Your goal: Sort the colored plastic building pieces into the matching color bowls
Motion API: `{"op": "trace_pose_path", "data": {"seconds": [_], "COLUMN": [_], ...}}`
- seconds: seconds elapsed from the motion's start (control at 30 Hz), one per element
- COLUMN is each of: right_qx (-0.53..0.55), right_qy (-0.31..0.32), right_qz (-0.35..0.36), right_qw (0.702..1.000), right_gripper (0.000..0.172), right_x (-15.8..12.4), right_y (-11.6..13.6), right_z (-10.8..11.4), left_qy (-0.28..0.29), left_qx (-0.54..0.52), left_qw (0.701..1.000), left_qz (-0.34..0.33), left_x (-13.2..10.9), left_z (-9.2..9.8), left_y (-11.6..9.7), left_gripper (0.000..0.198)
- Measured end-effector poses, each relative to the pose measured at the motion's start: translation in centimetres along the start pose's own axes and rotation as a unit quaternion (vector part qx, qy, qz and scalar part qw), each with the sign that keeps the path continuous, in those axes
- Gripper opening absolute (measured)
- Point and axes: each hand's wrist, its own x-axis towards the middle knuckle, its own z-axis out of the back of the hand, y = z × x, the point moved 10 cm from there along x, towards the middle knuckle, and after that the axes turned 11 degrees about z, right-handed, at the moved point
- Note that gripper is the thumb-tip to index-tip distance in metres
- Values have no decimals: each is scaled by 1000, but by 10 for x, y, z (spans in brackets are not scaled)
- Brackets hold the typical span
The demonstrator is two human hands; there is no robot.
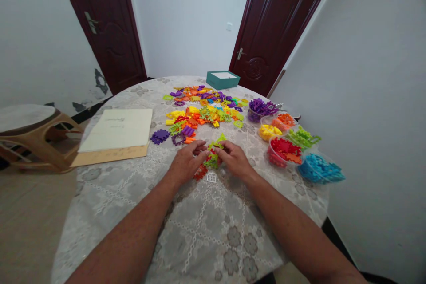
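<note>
Between my two hands are toothed, gear-like plastic building pieces (211,162), lime green with some red among them. My left hand (187,162) curls in from the left, thumb and fingertips at the edge of these pieces. From the other side my right hand (235,159) pinches them between thumb and fingers. My fingers partly hide how the pieces join. An orange-red toothed piece (200,172) lies on the tablecloth under my left hand. Just in front of my hands lies a small white window-like grid piece (211,178).
Loose coloured pieces (199,117) are heaped beyond my hands. At right stand clear tubs of purple (261,108), yellow (269,132), red (284,148) and blue pieces (321,168). A paper pad (116,131) lies left; a green box (222,80) stands at the back.
</note>
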Motion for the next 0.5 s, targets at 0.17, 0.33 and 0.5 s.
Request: {"op": "trace_pose_path", "data": {"seconds": [0.17,0.33,0.5], "right_qx": [-153,-410,-479], "right_qy": [-13,-23,94], "right_qz": [99,91,49], "right_qw": [983,907,871], "right_gripper": [28,42,46], "right_x": [5,21,22], "right_y": [18,-11,-37], "right_z": [1,36,22], "left_qy": [-2,-29,-26], "left_qx": [-20,-174,-214], "left_qw": [998,970,960], "left_qz": [56,165,178], "left_x": [4,5,3], "left_z": [6,10,7], "left_y": [9,35,34], "left_gripper": [21,18,19]}}
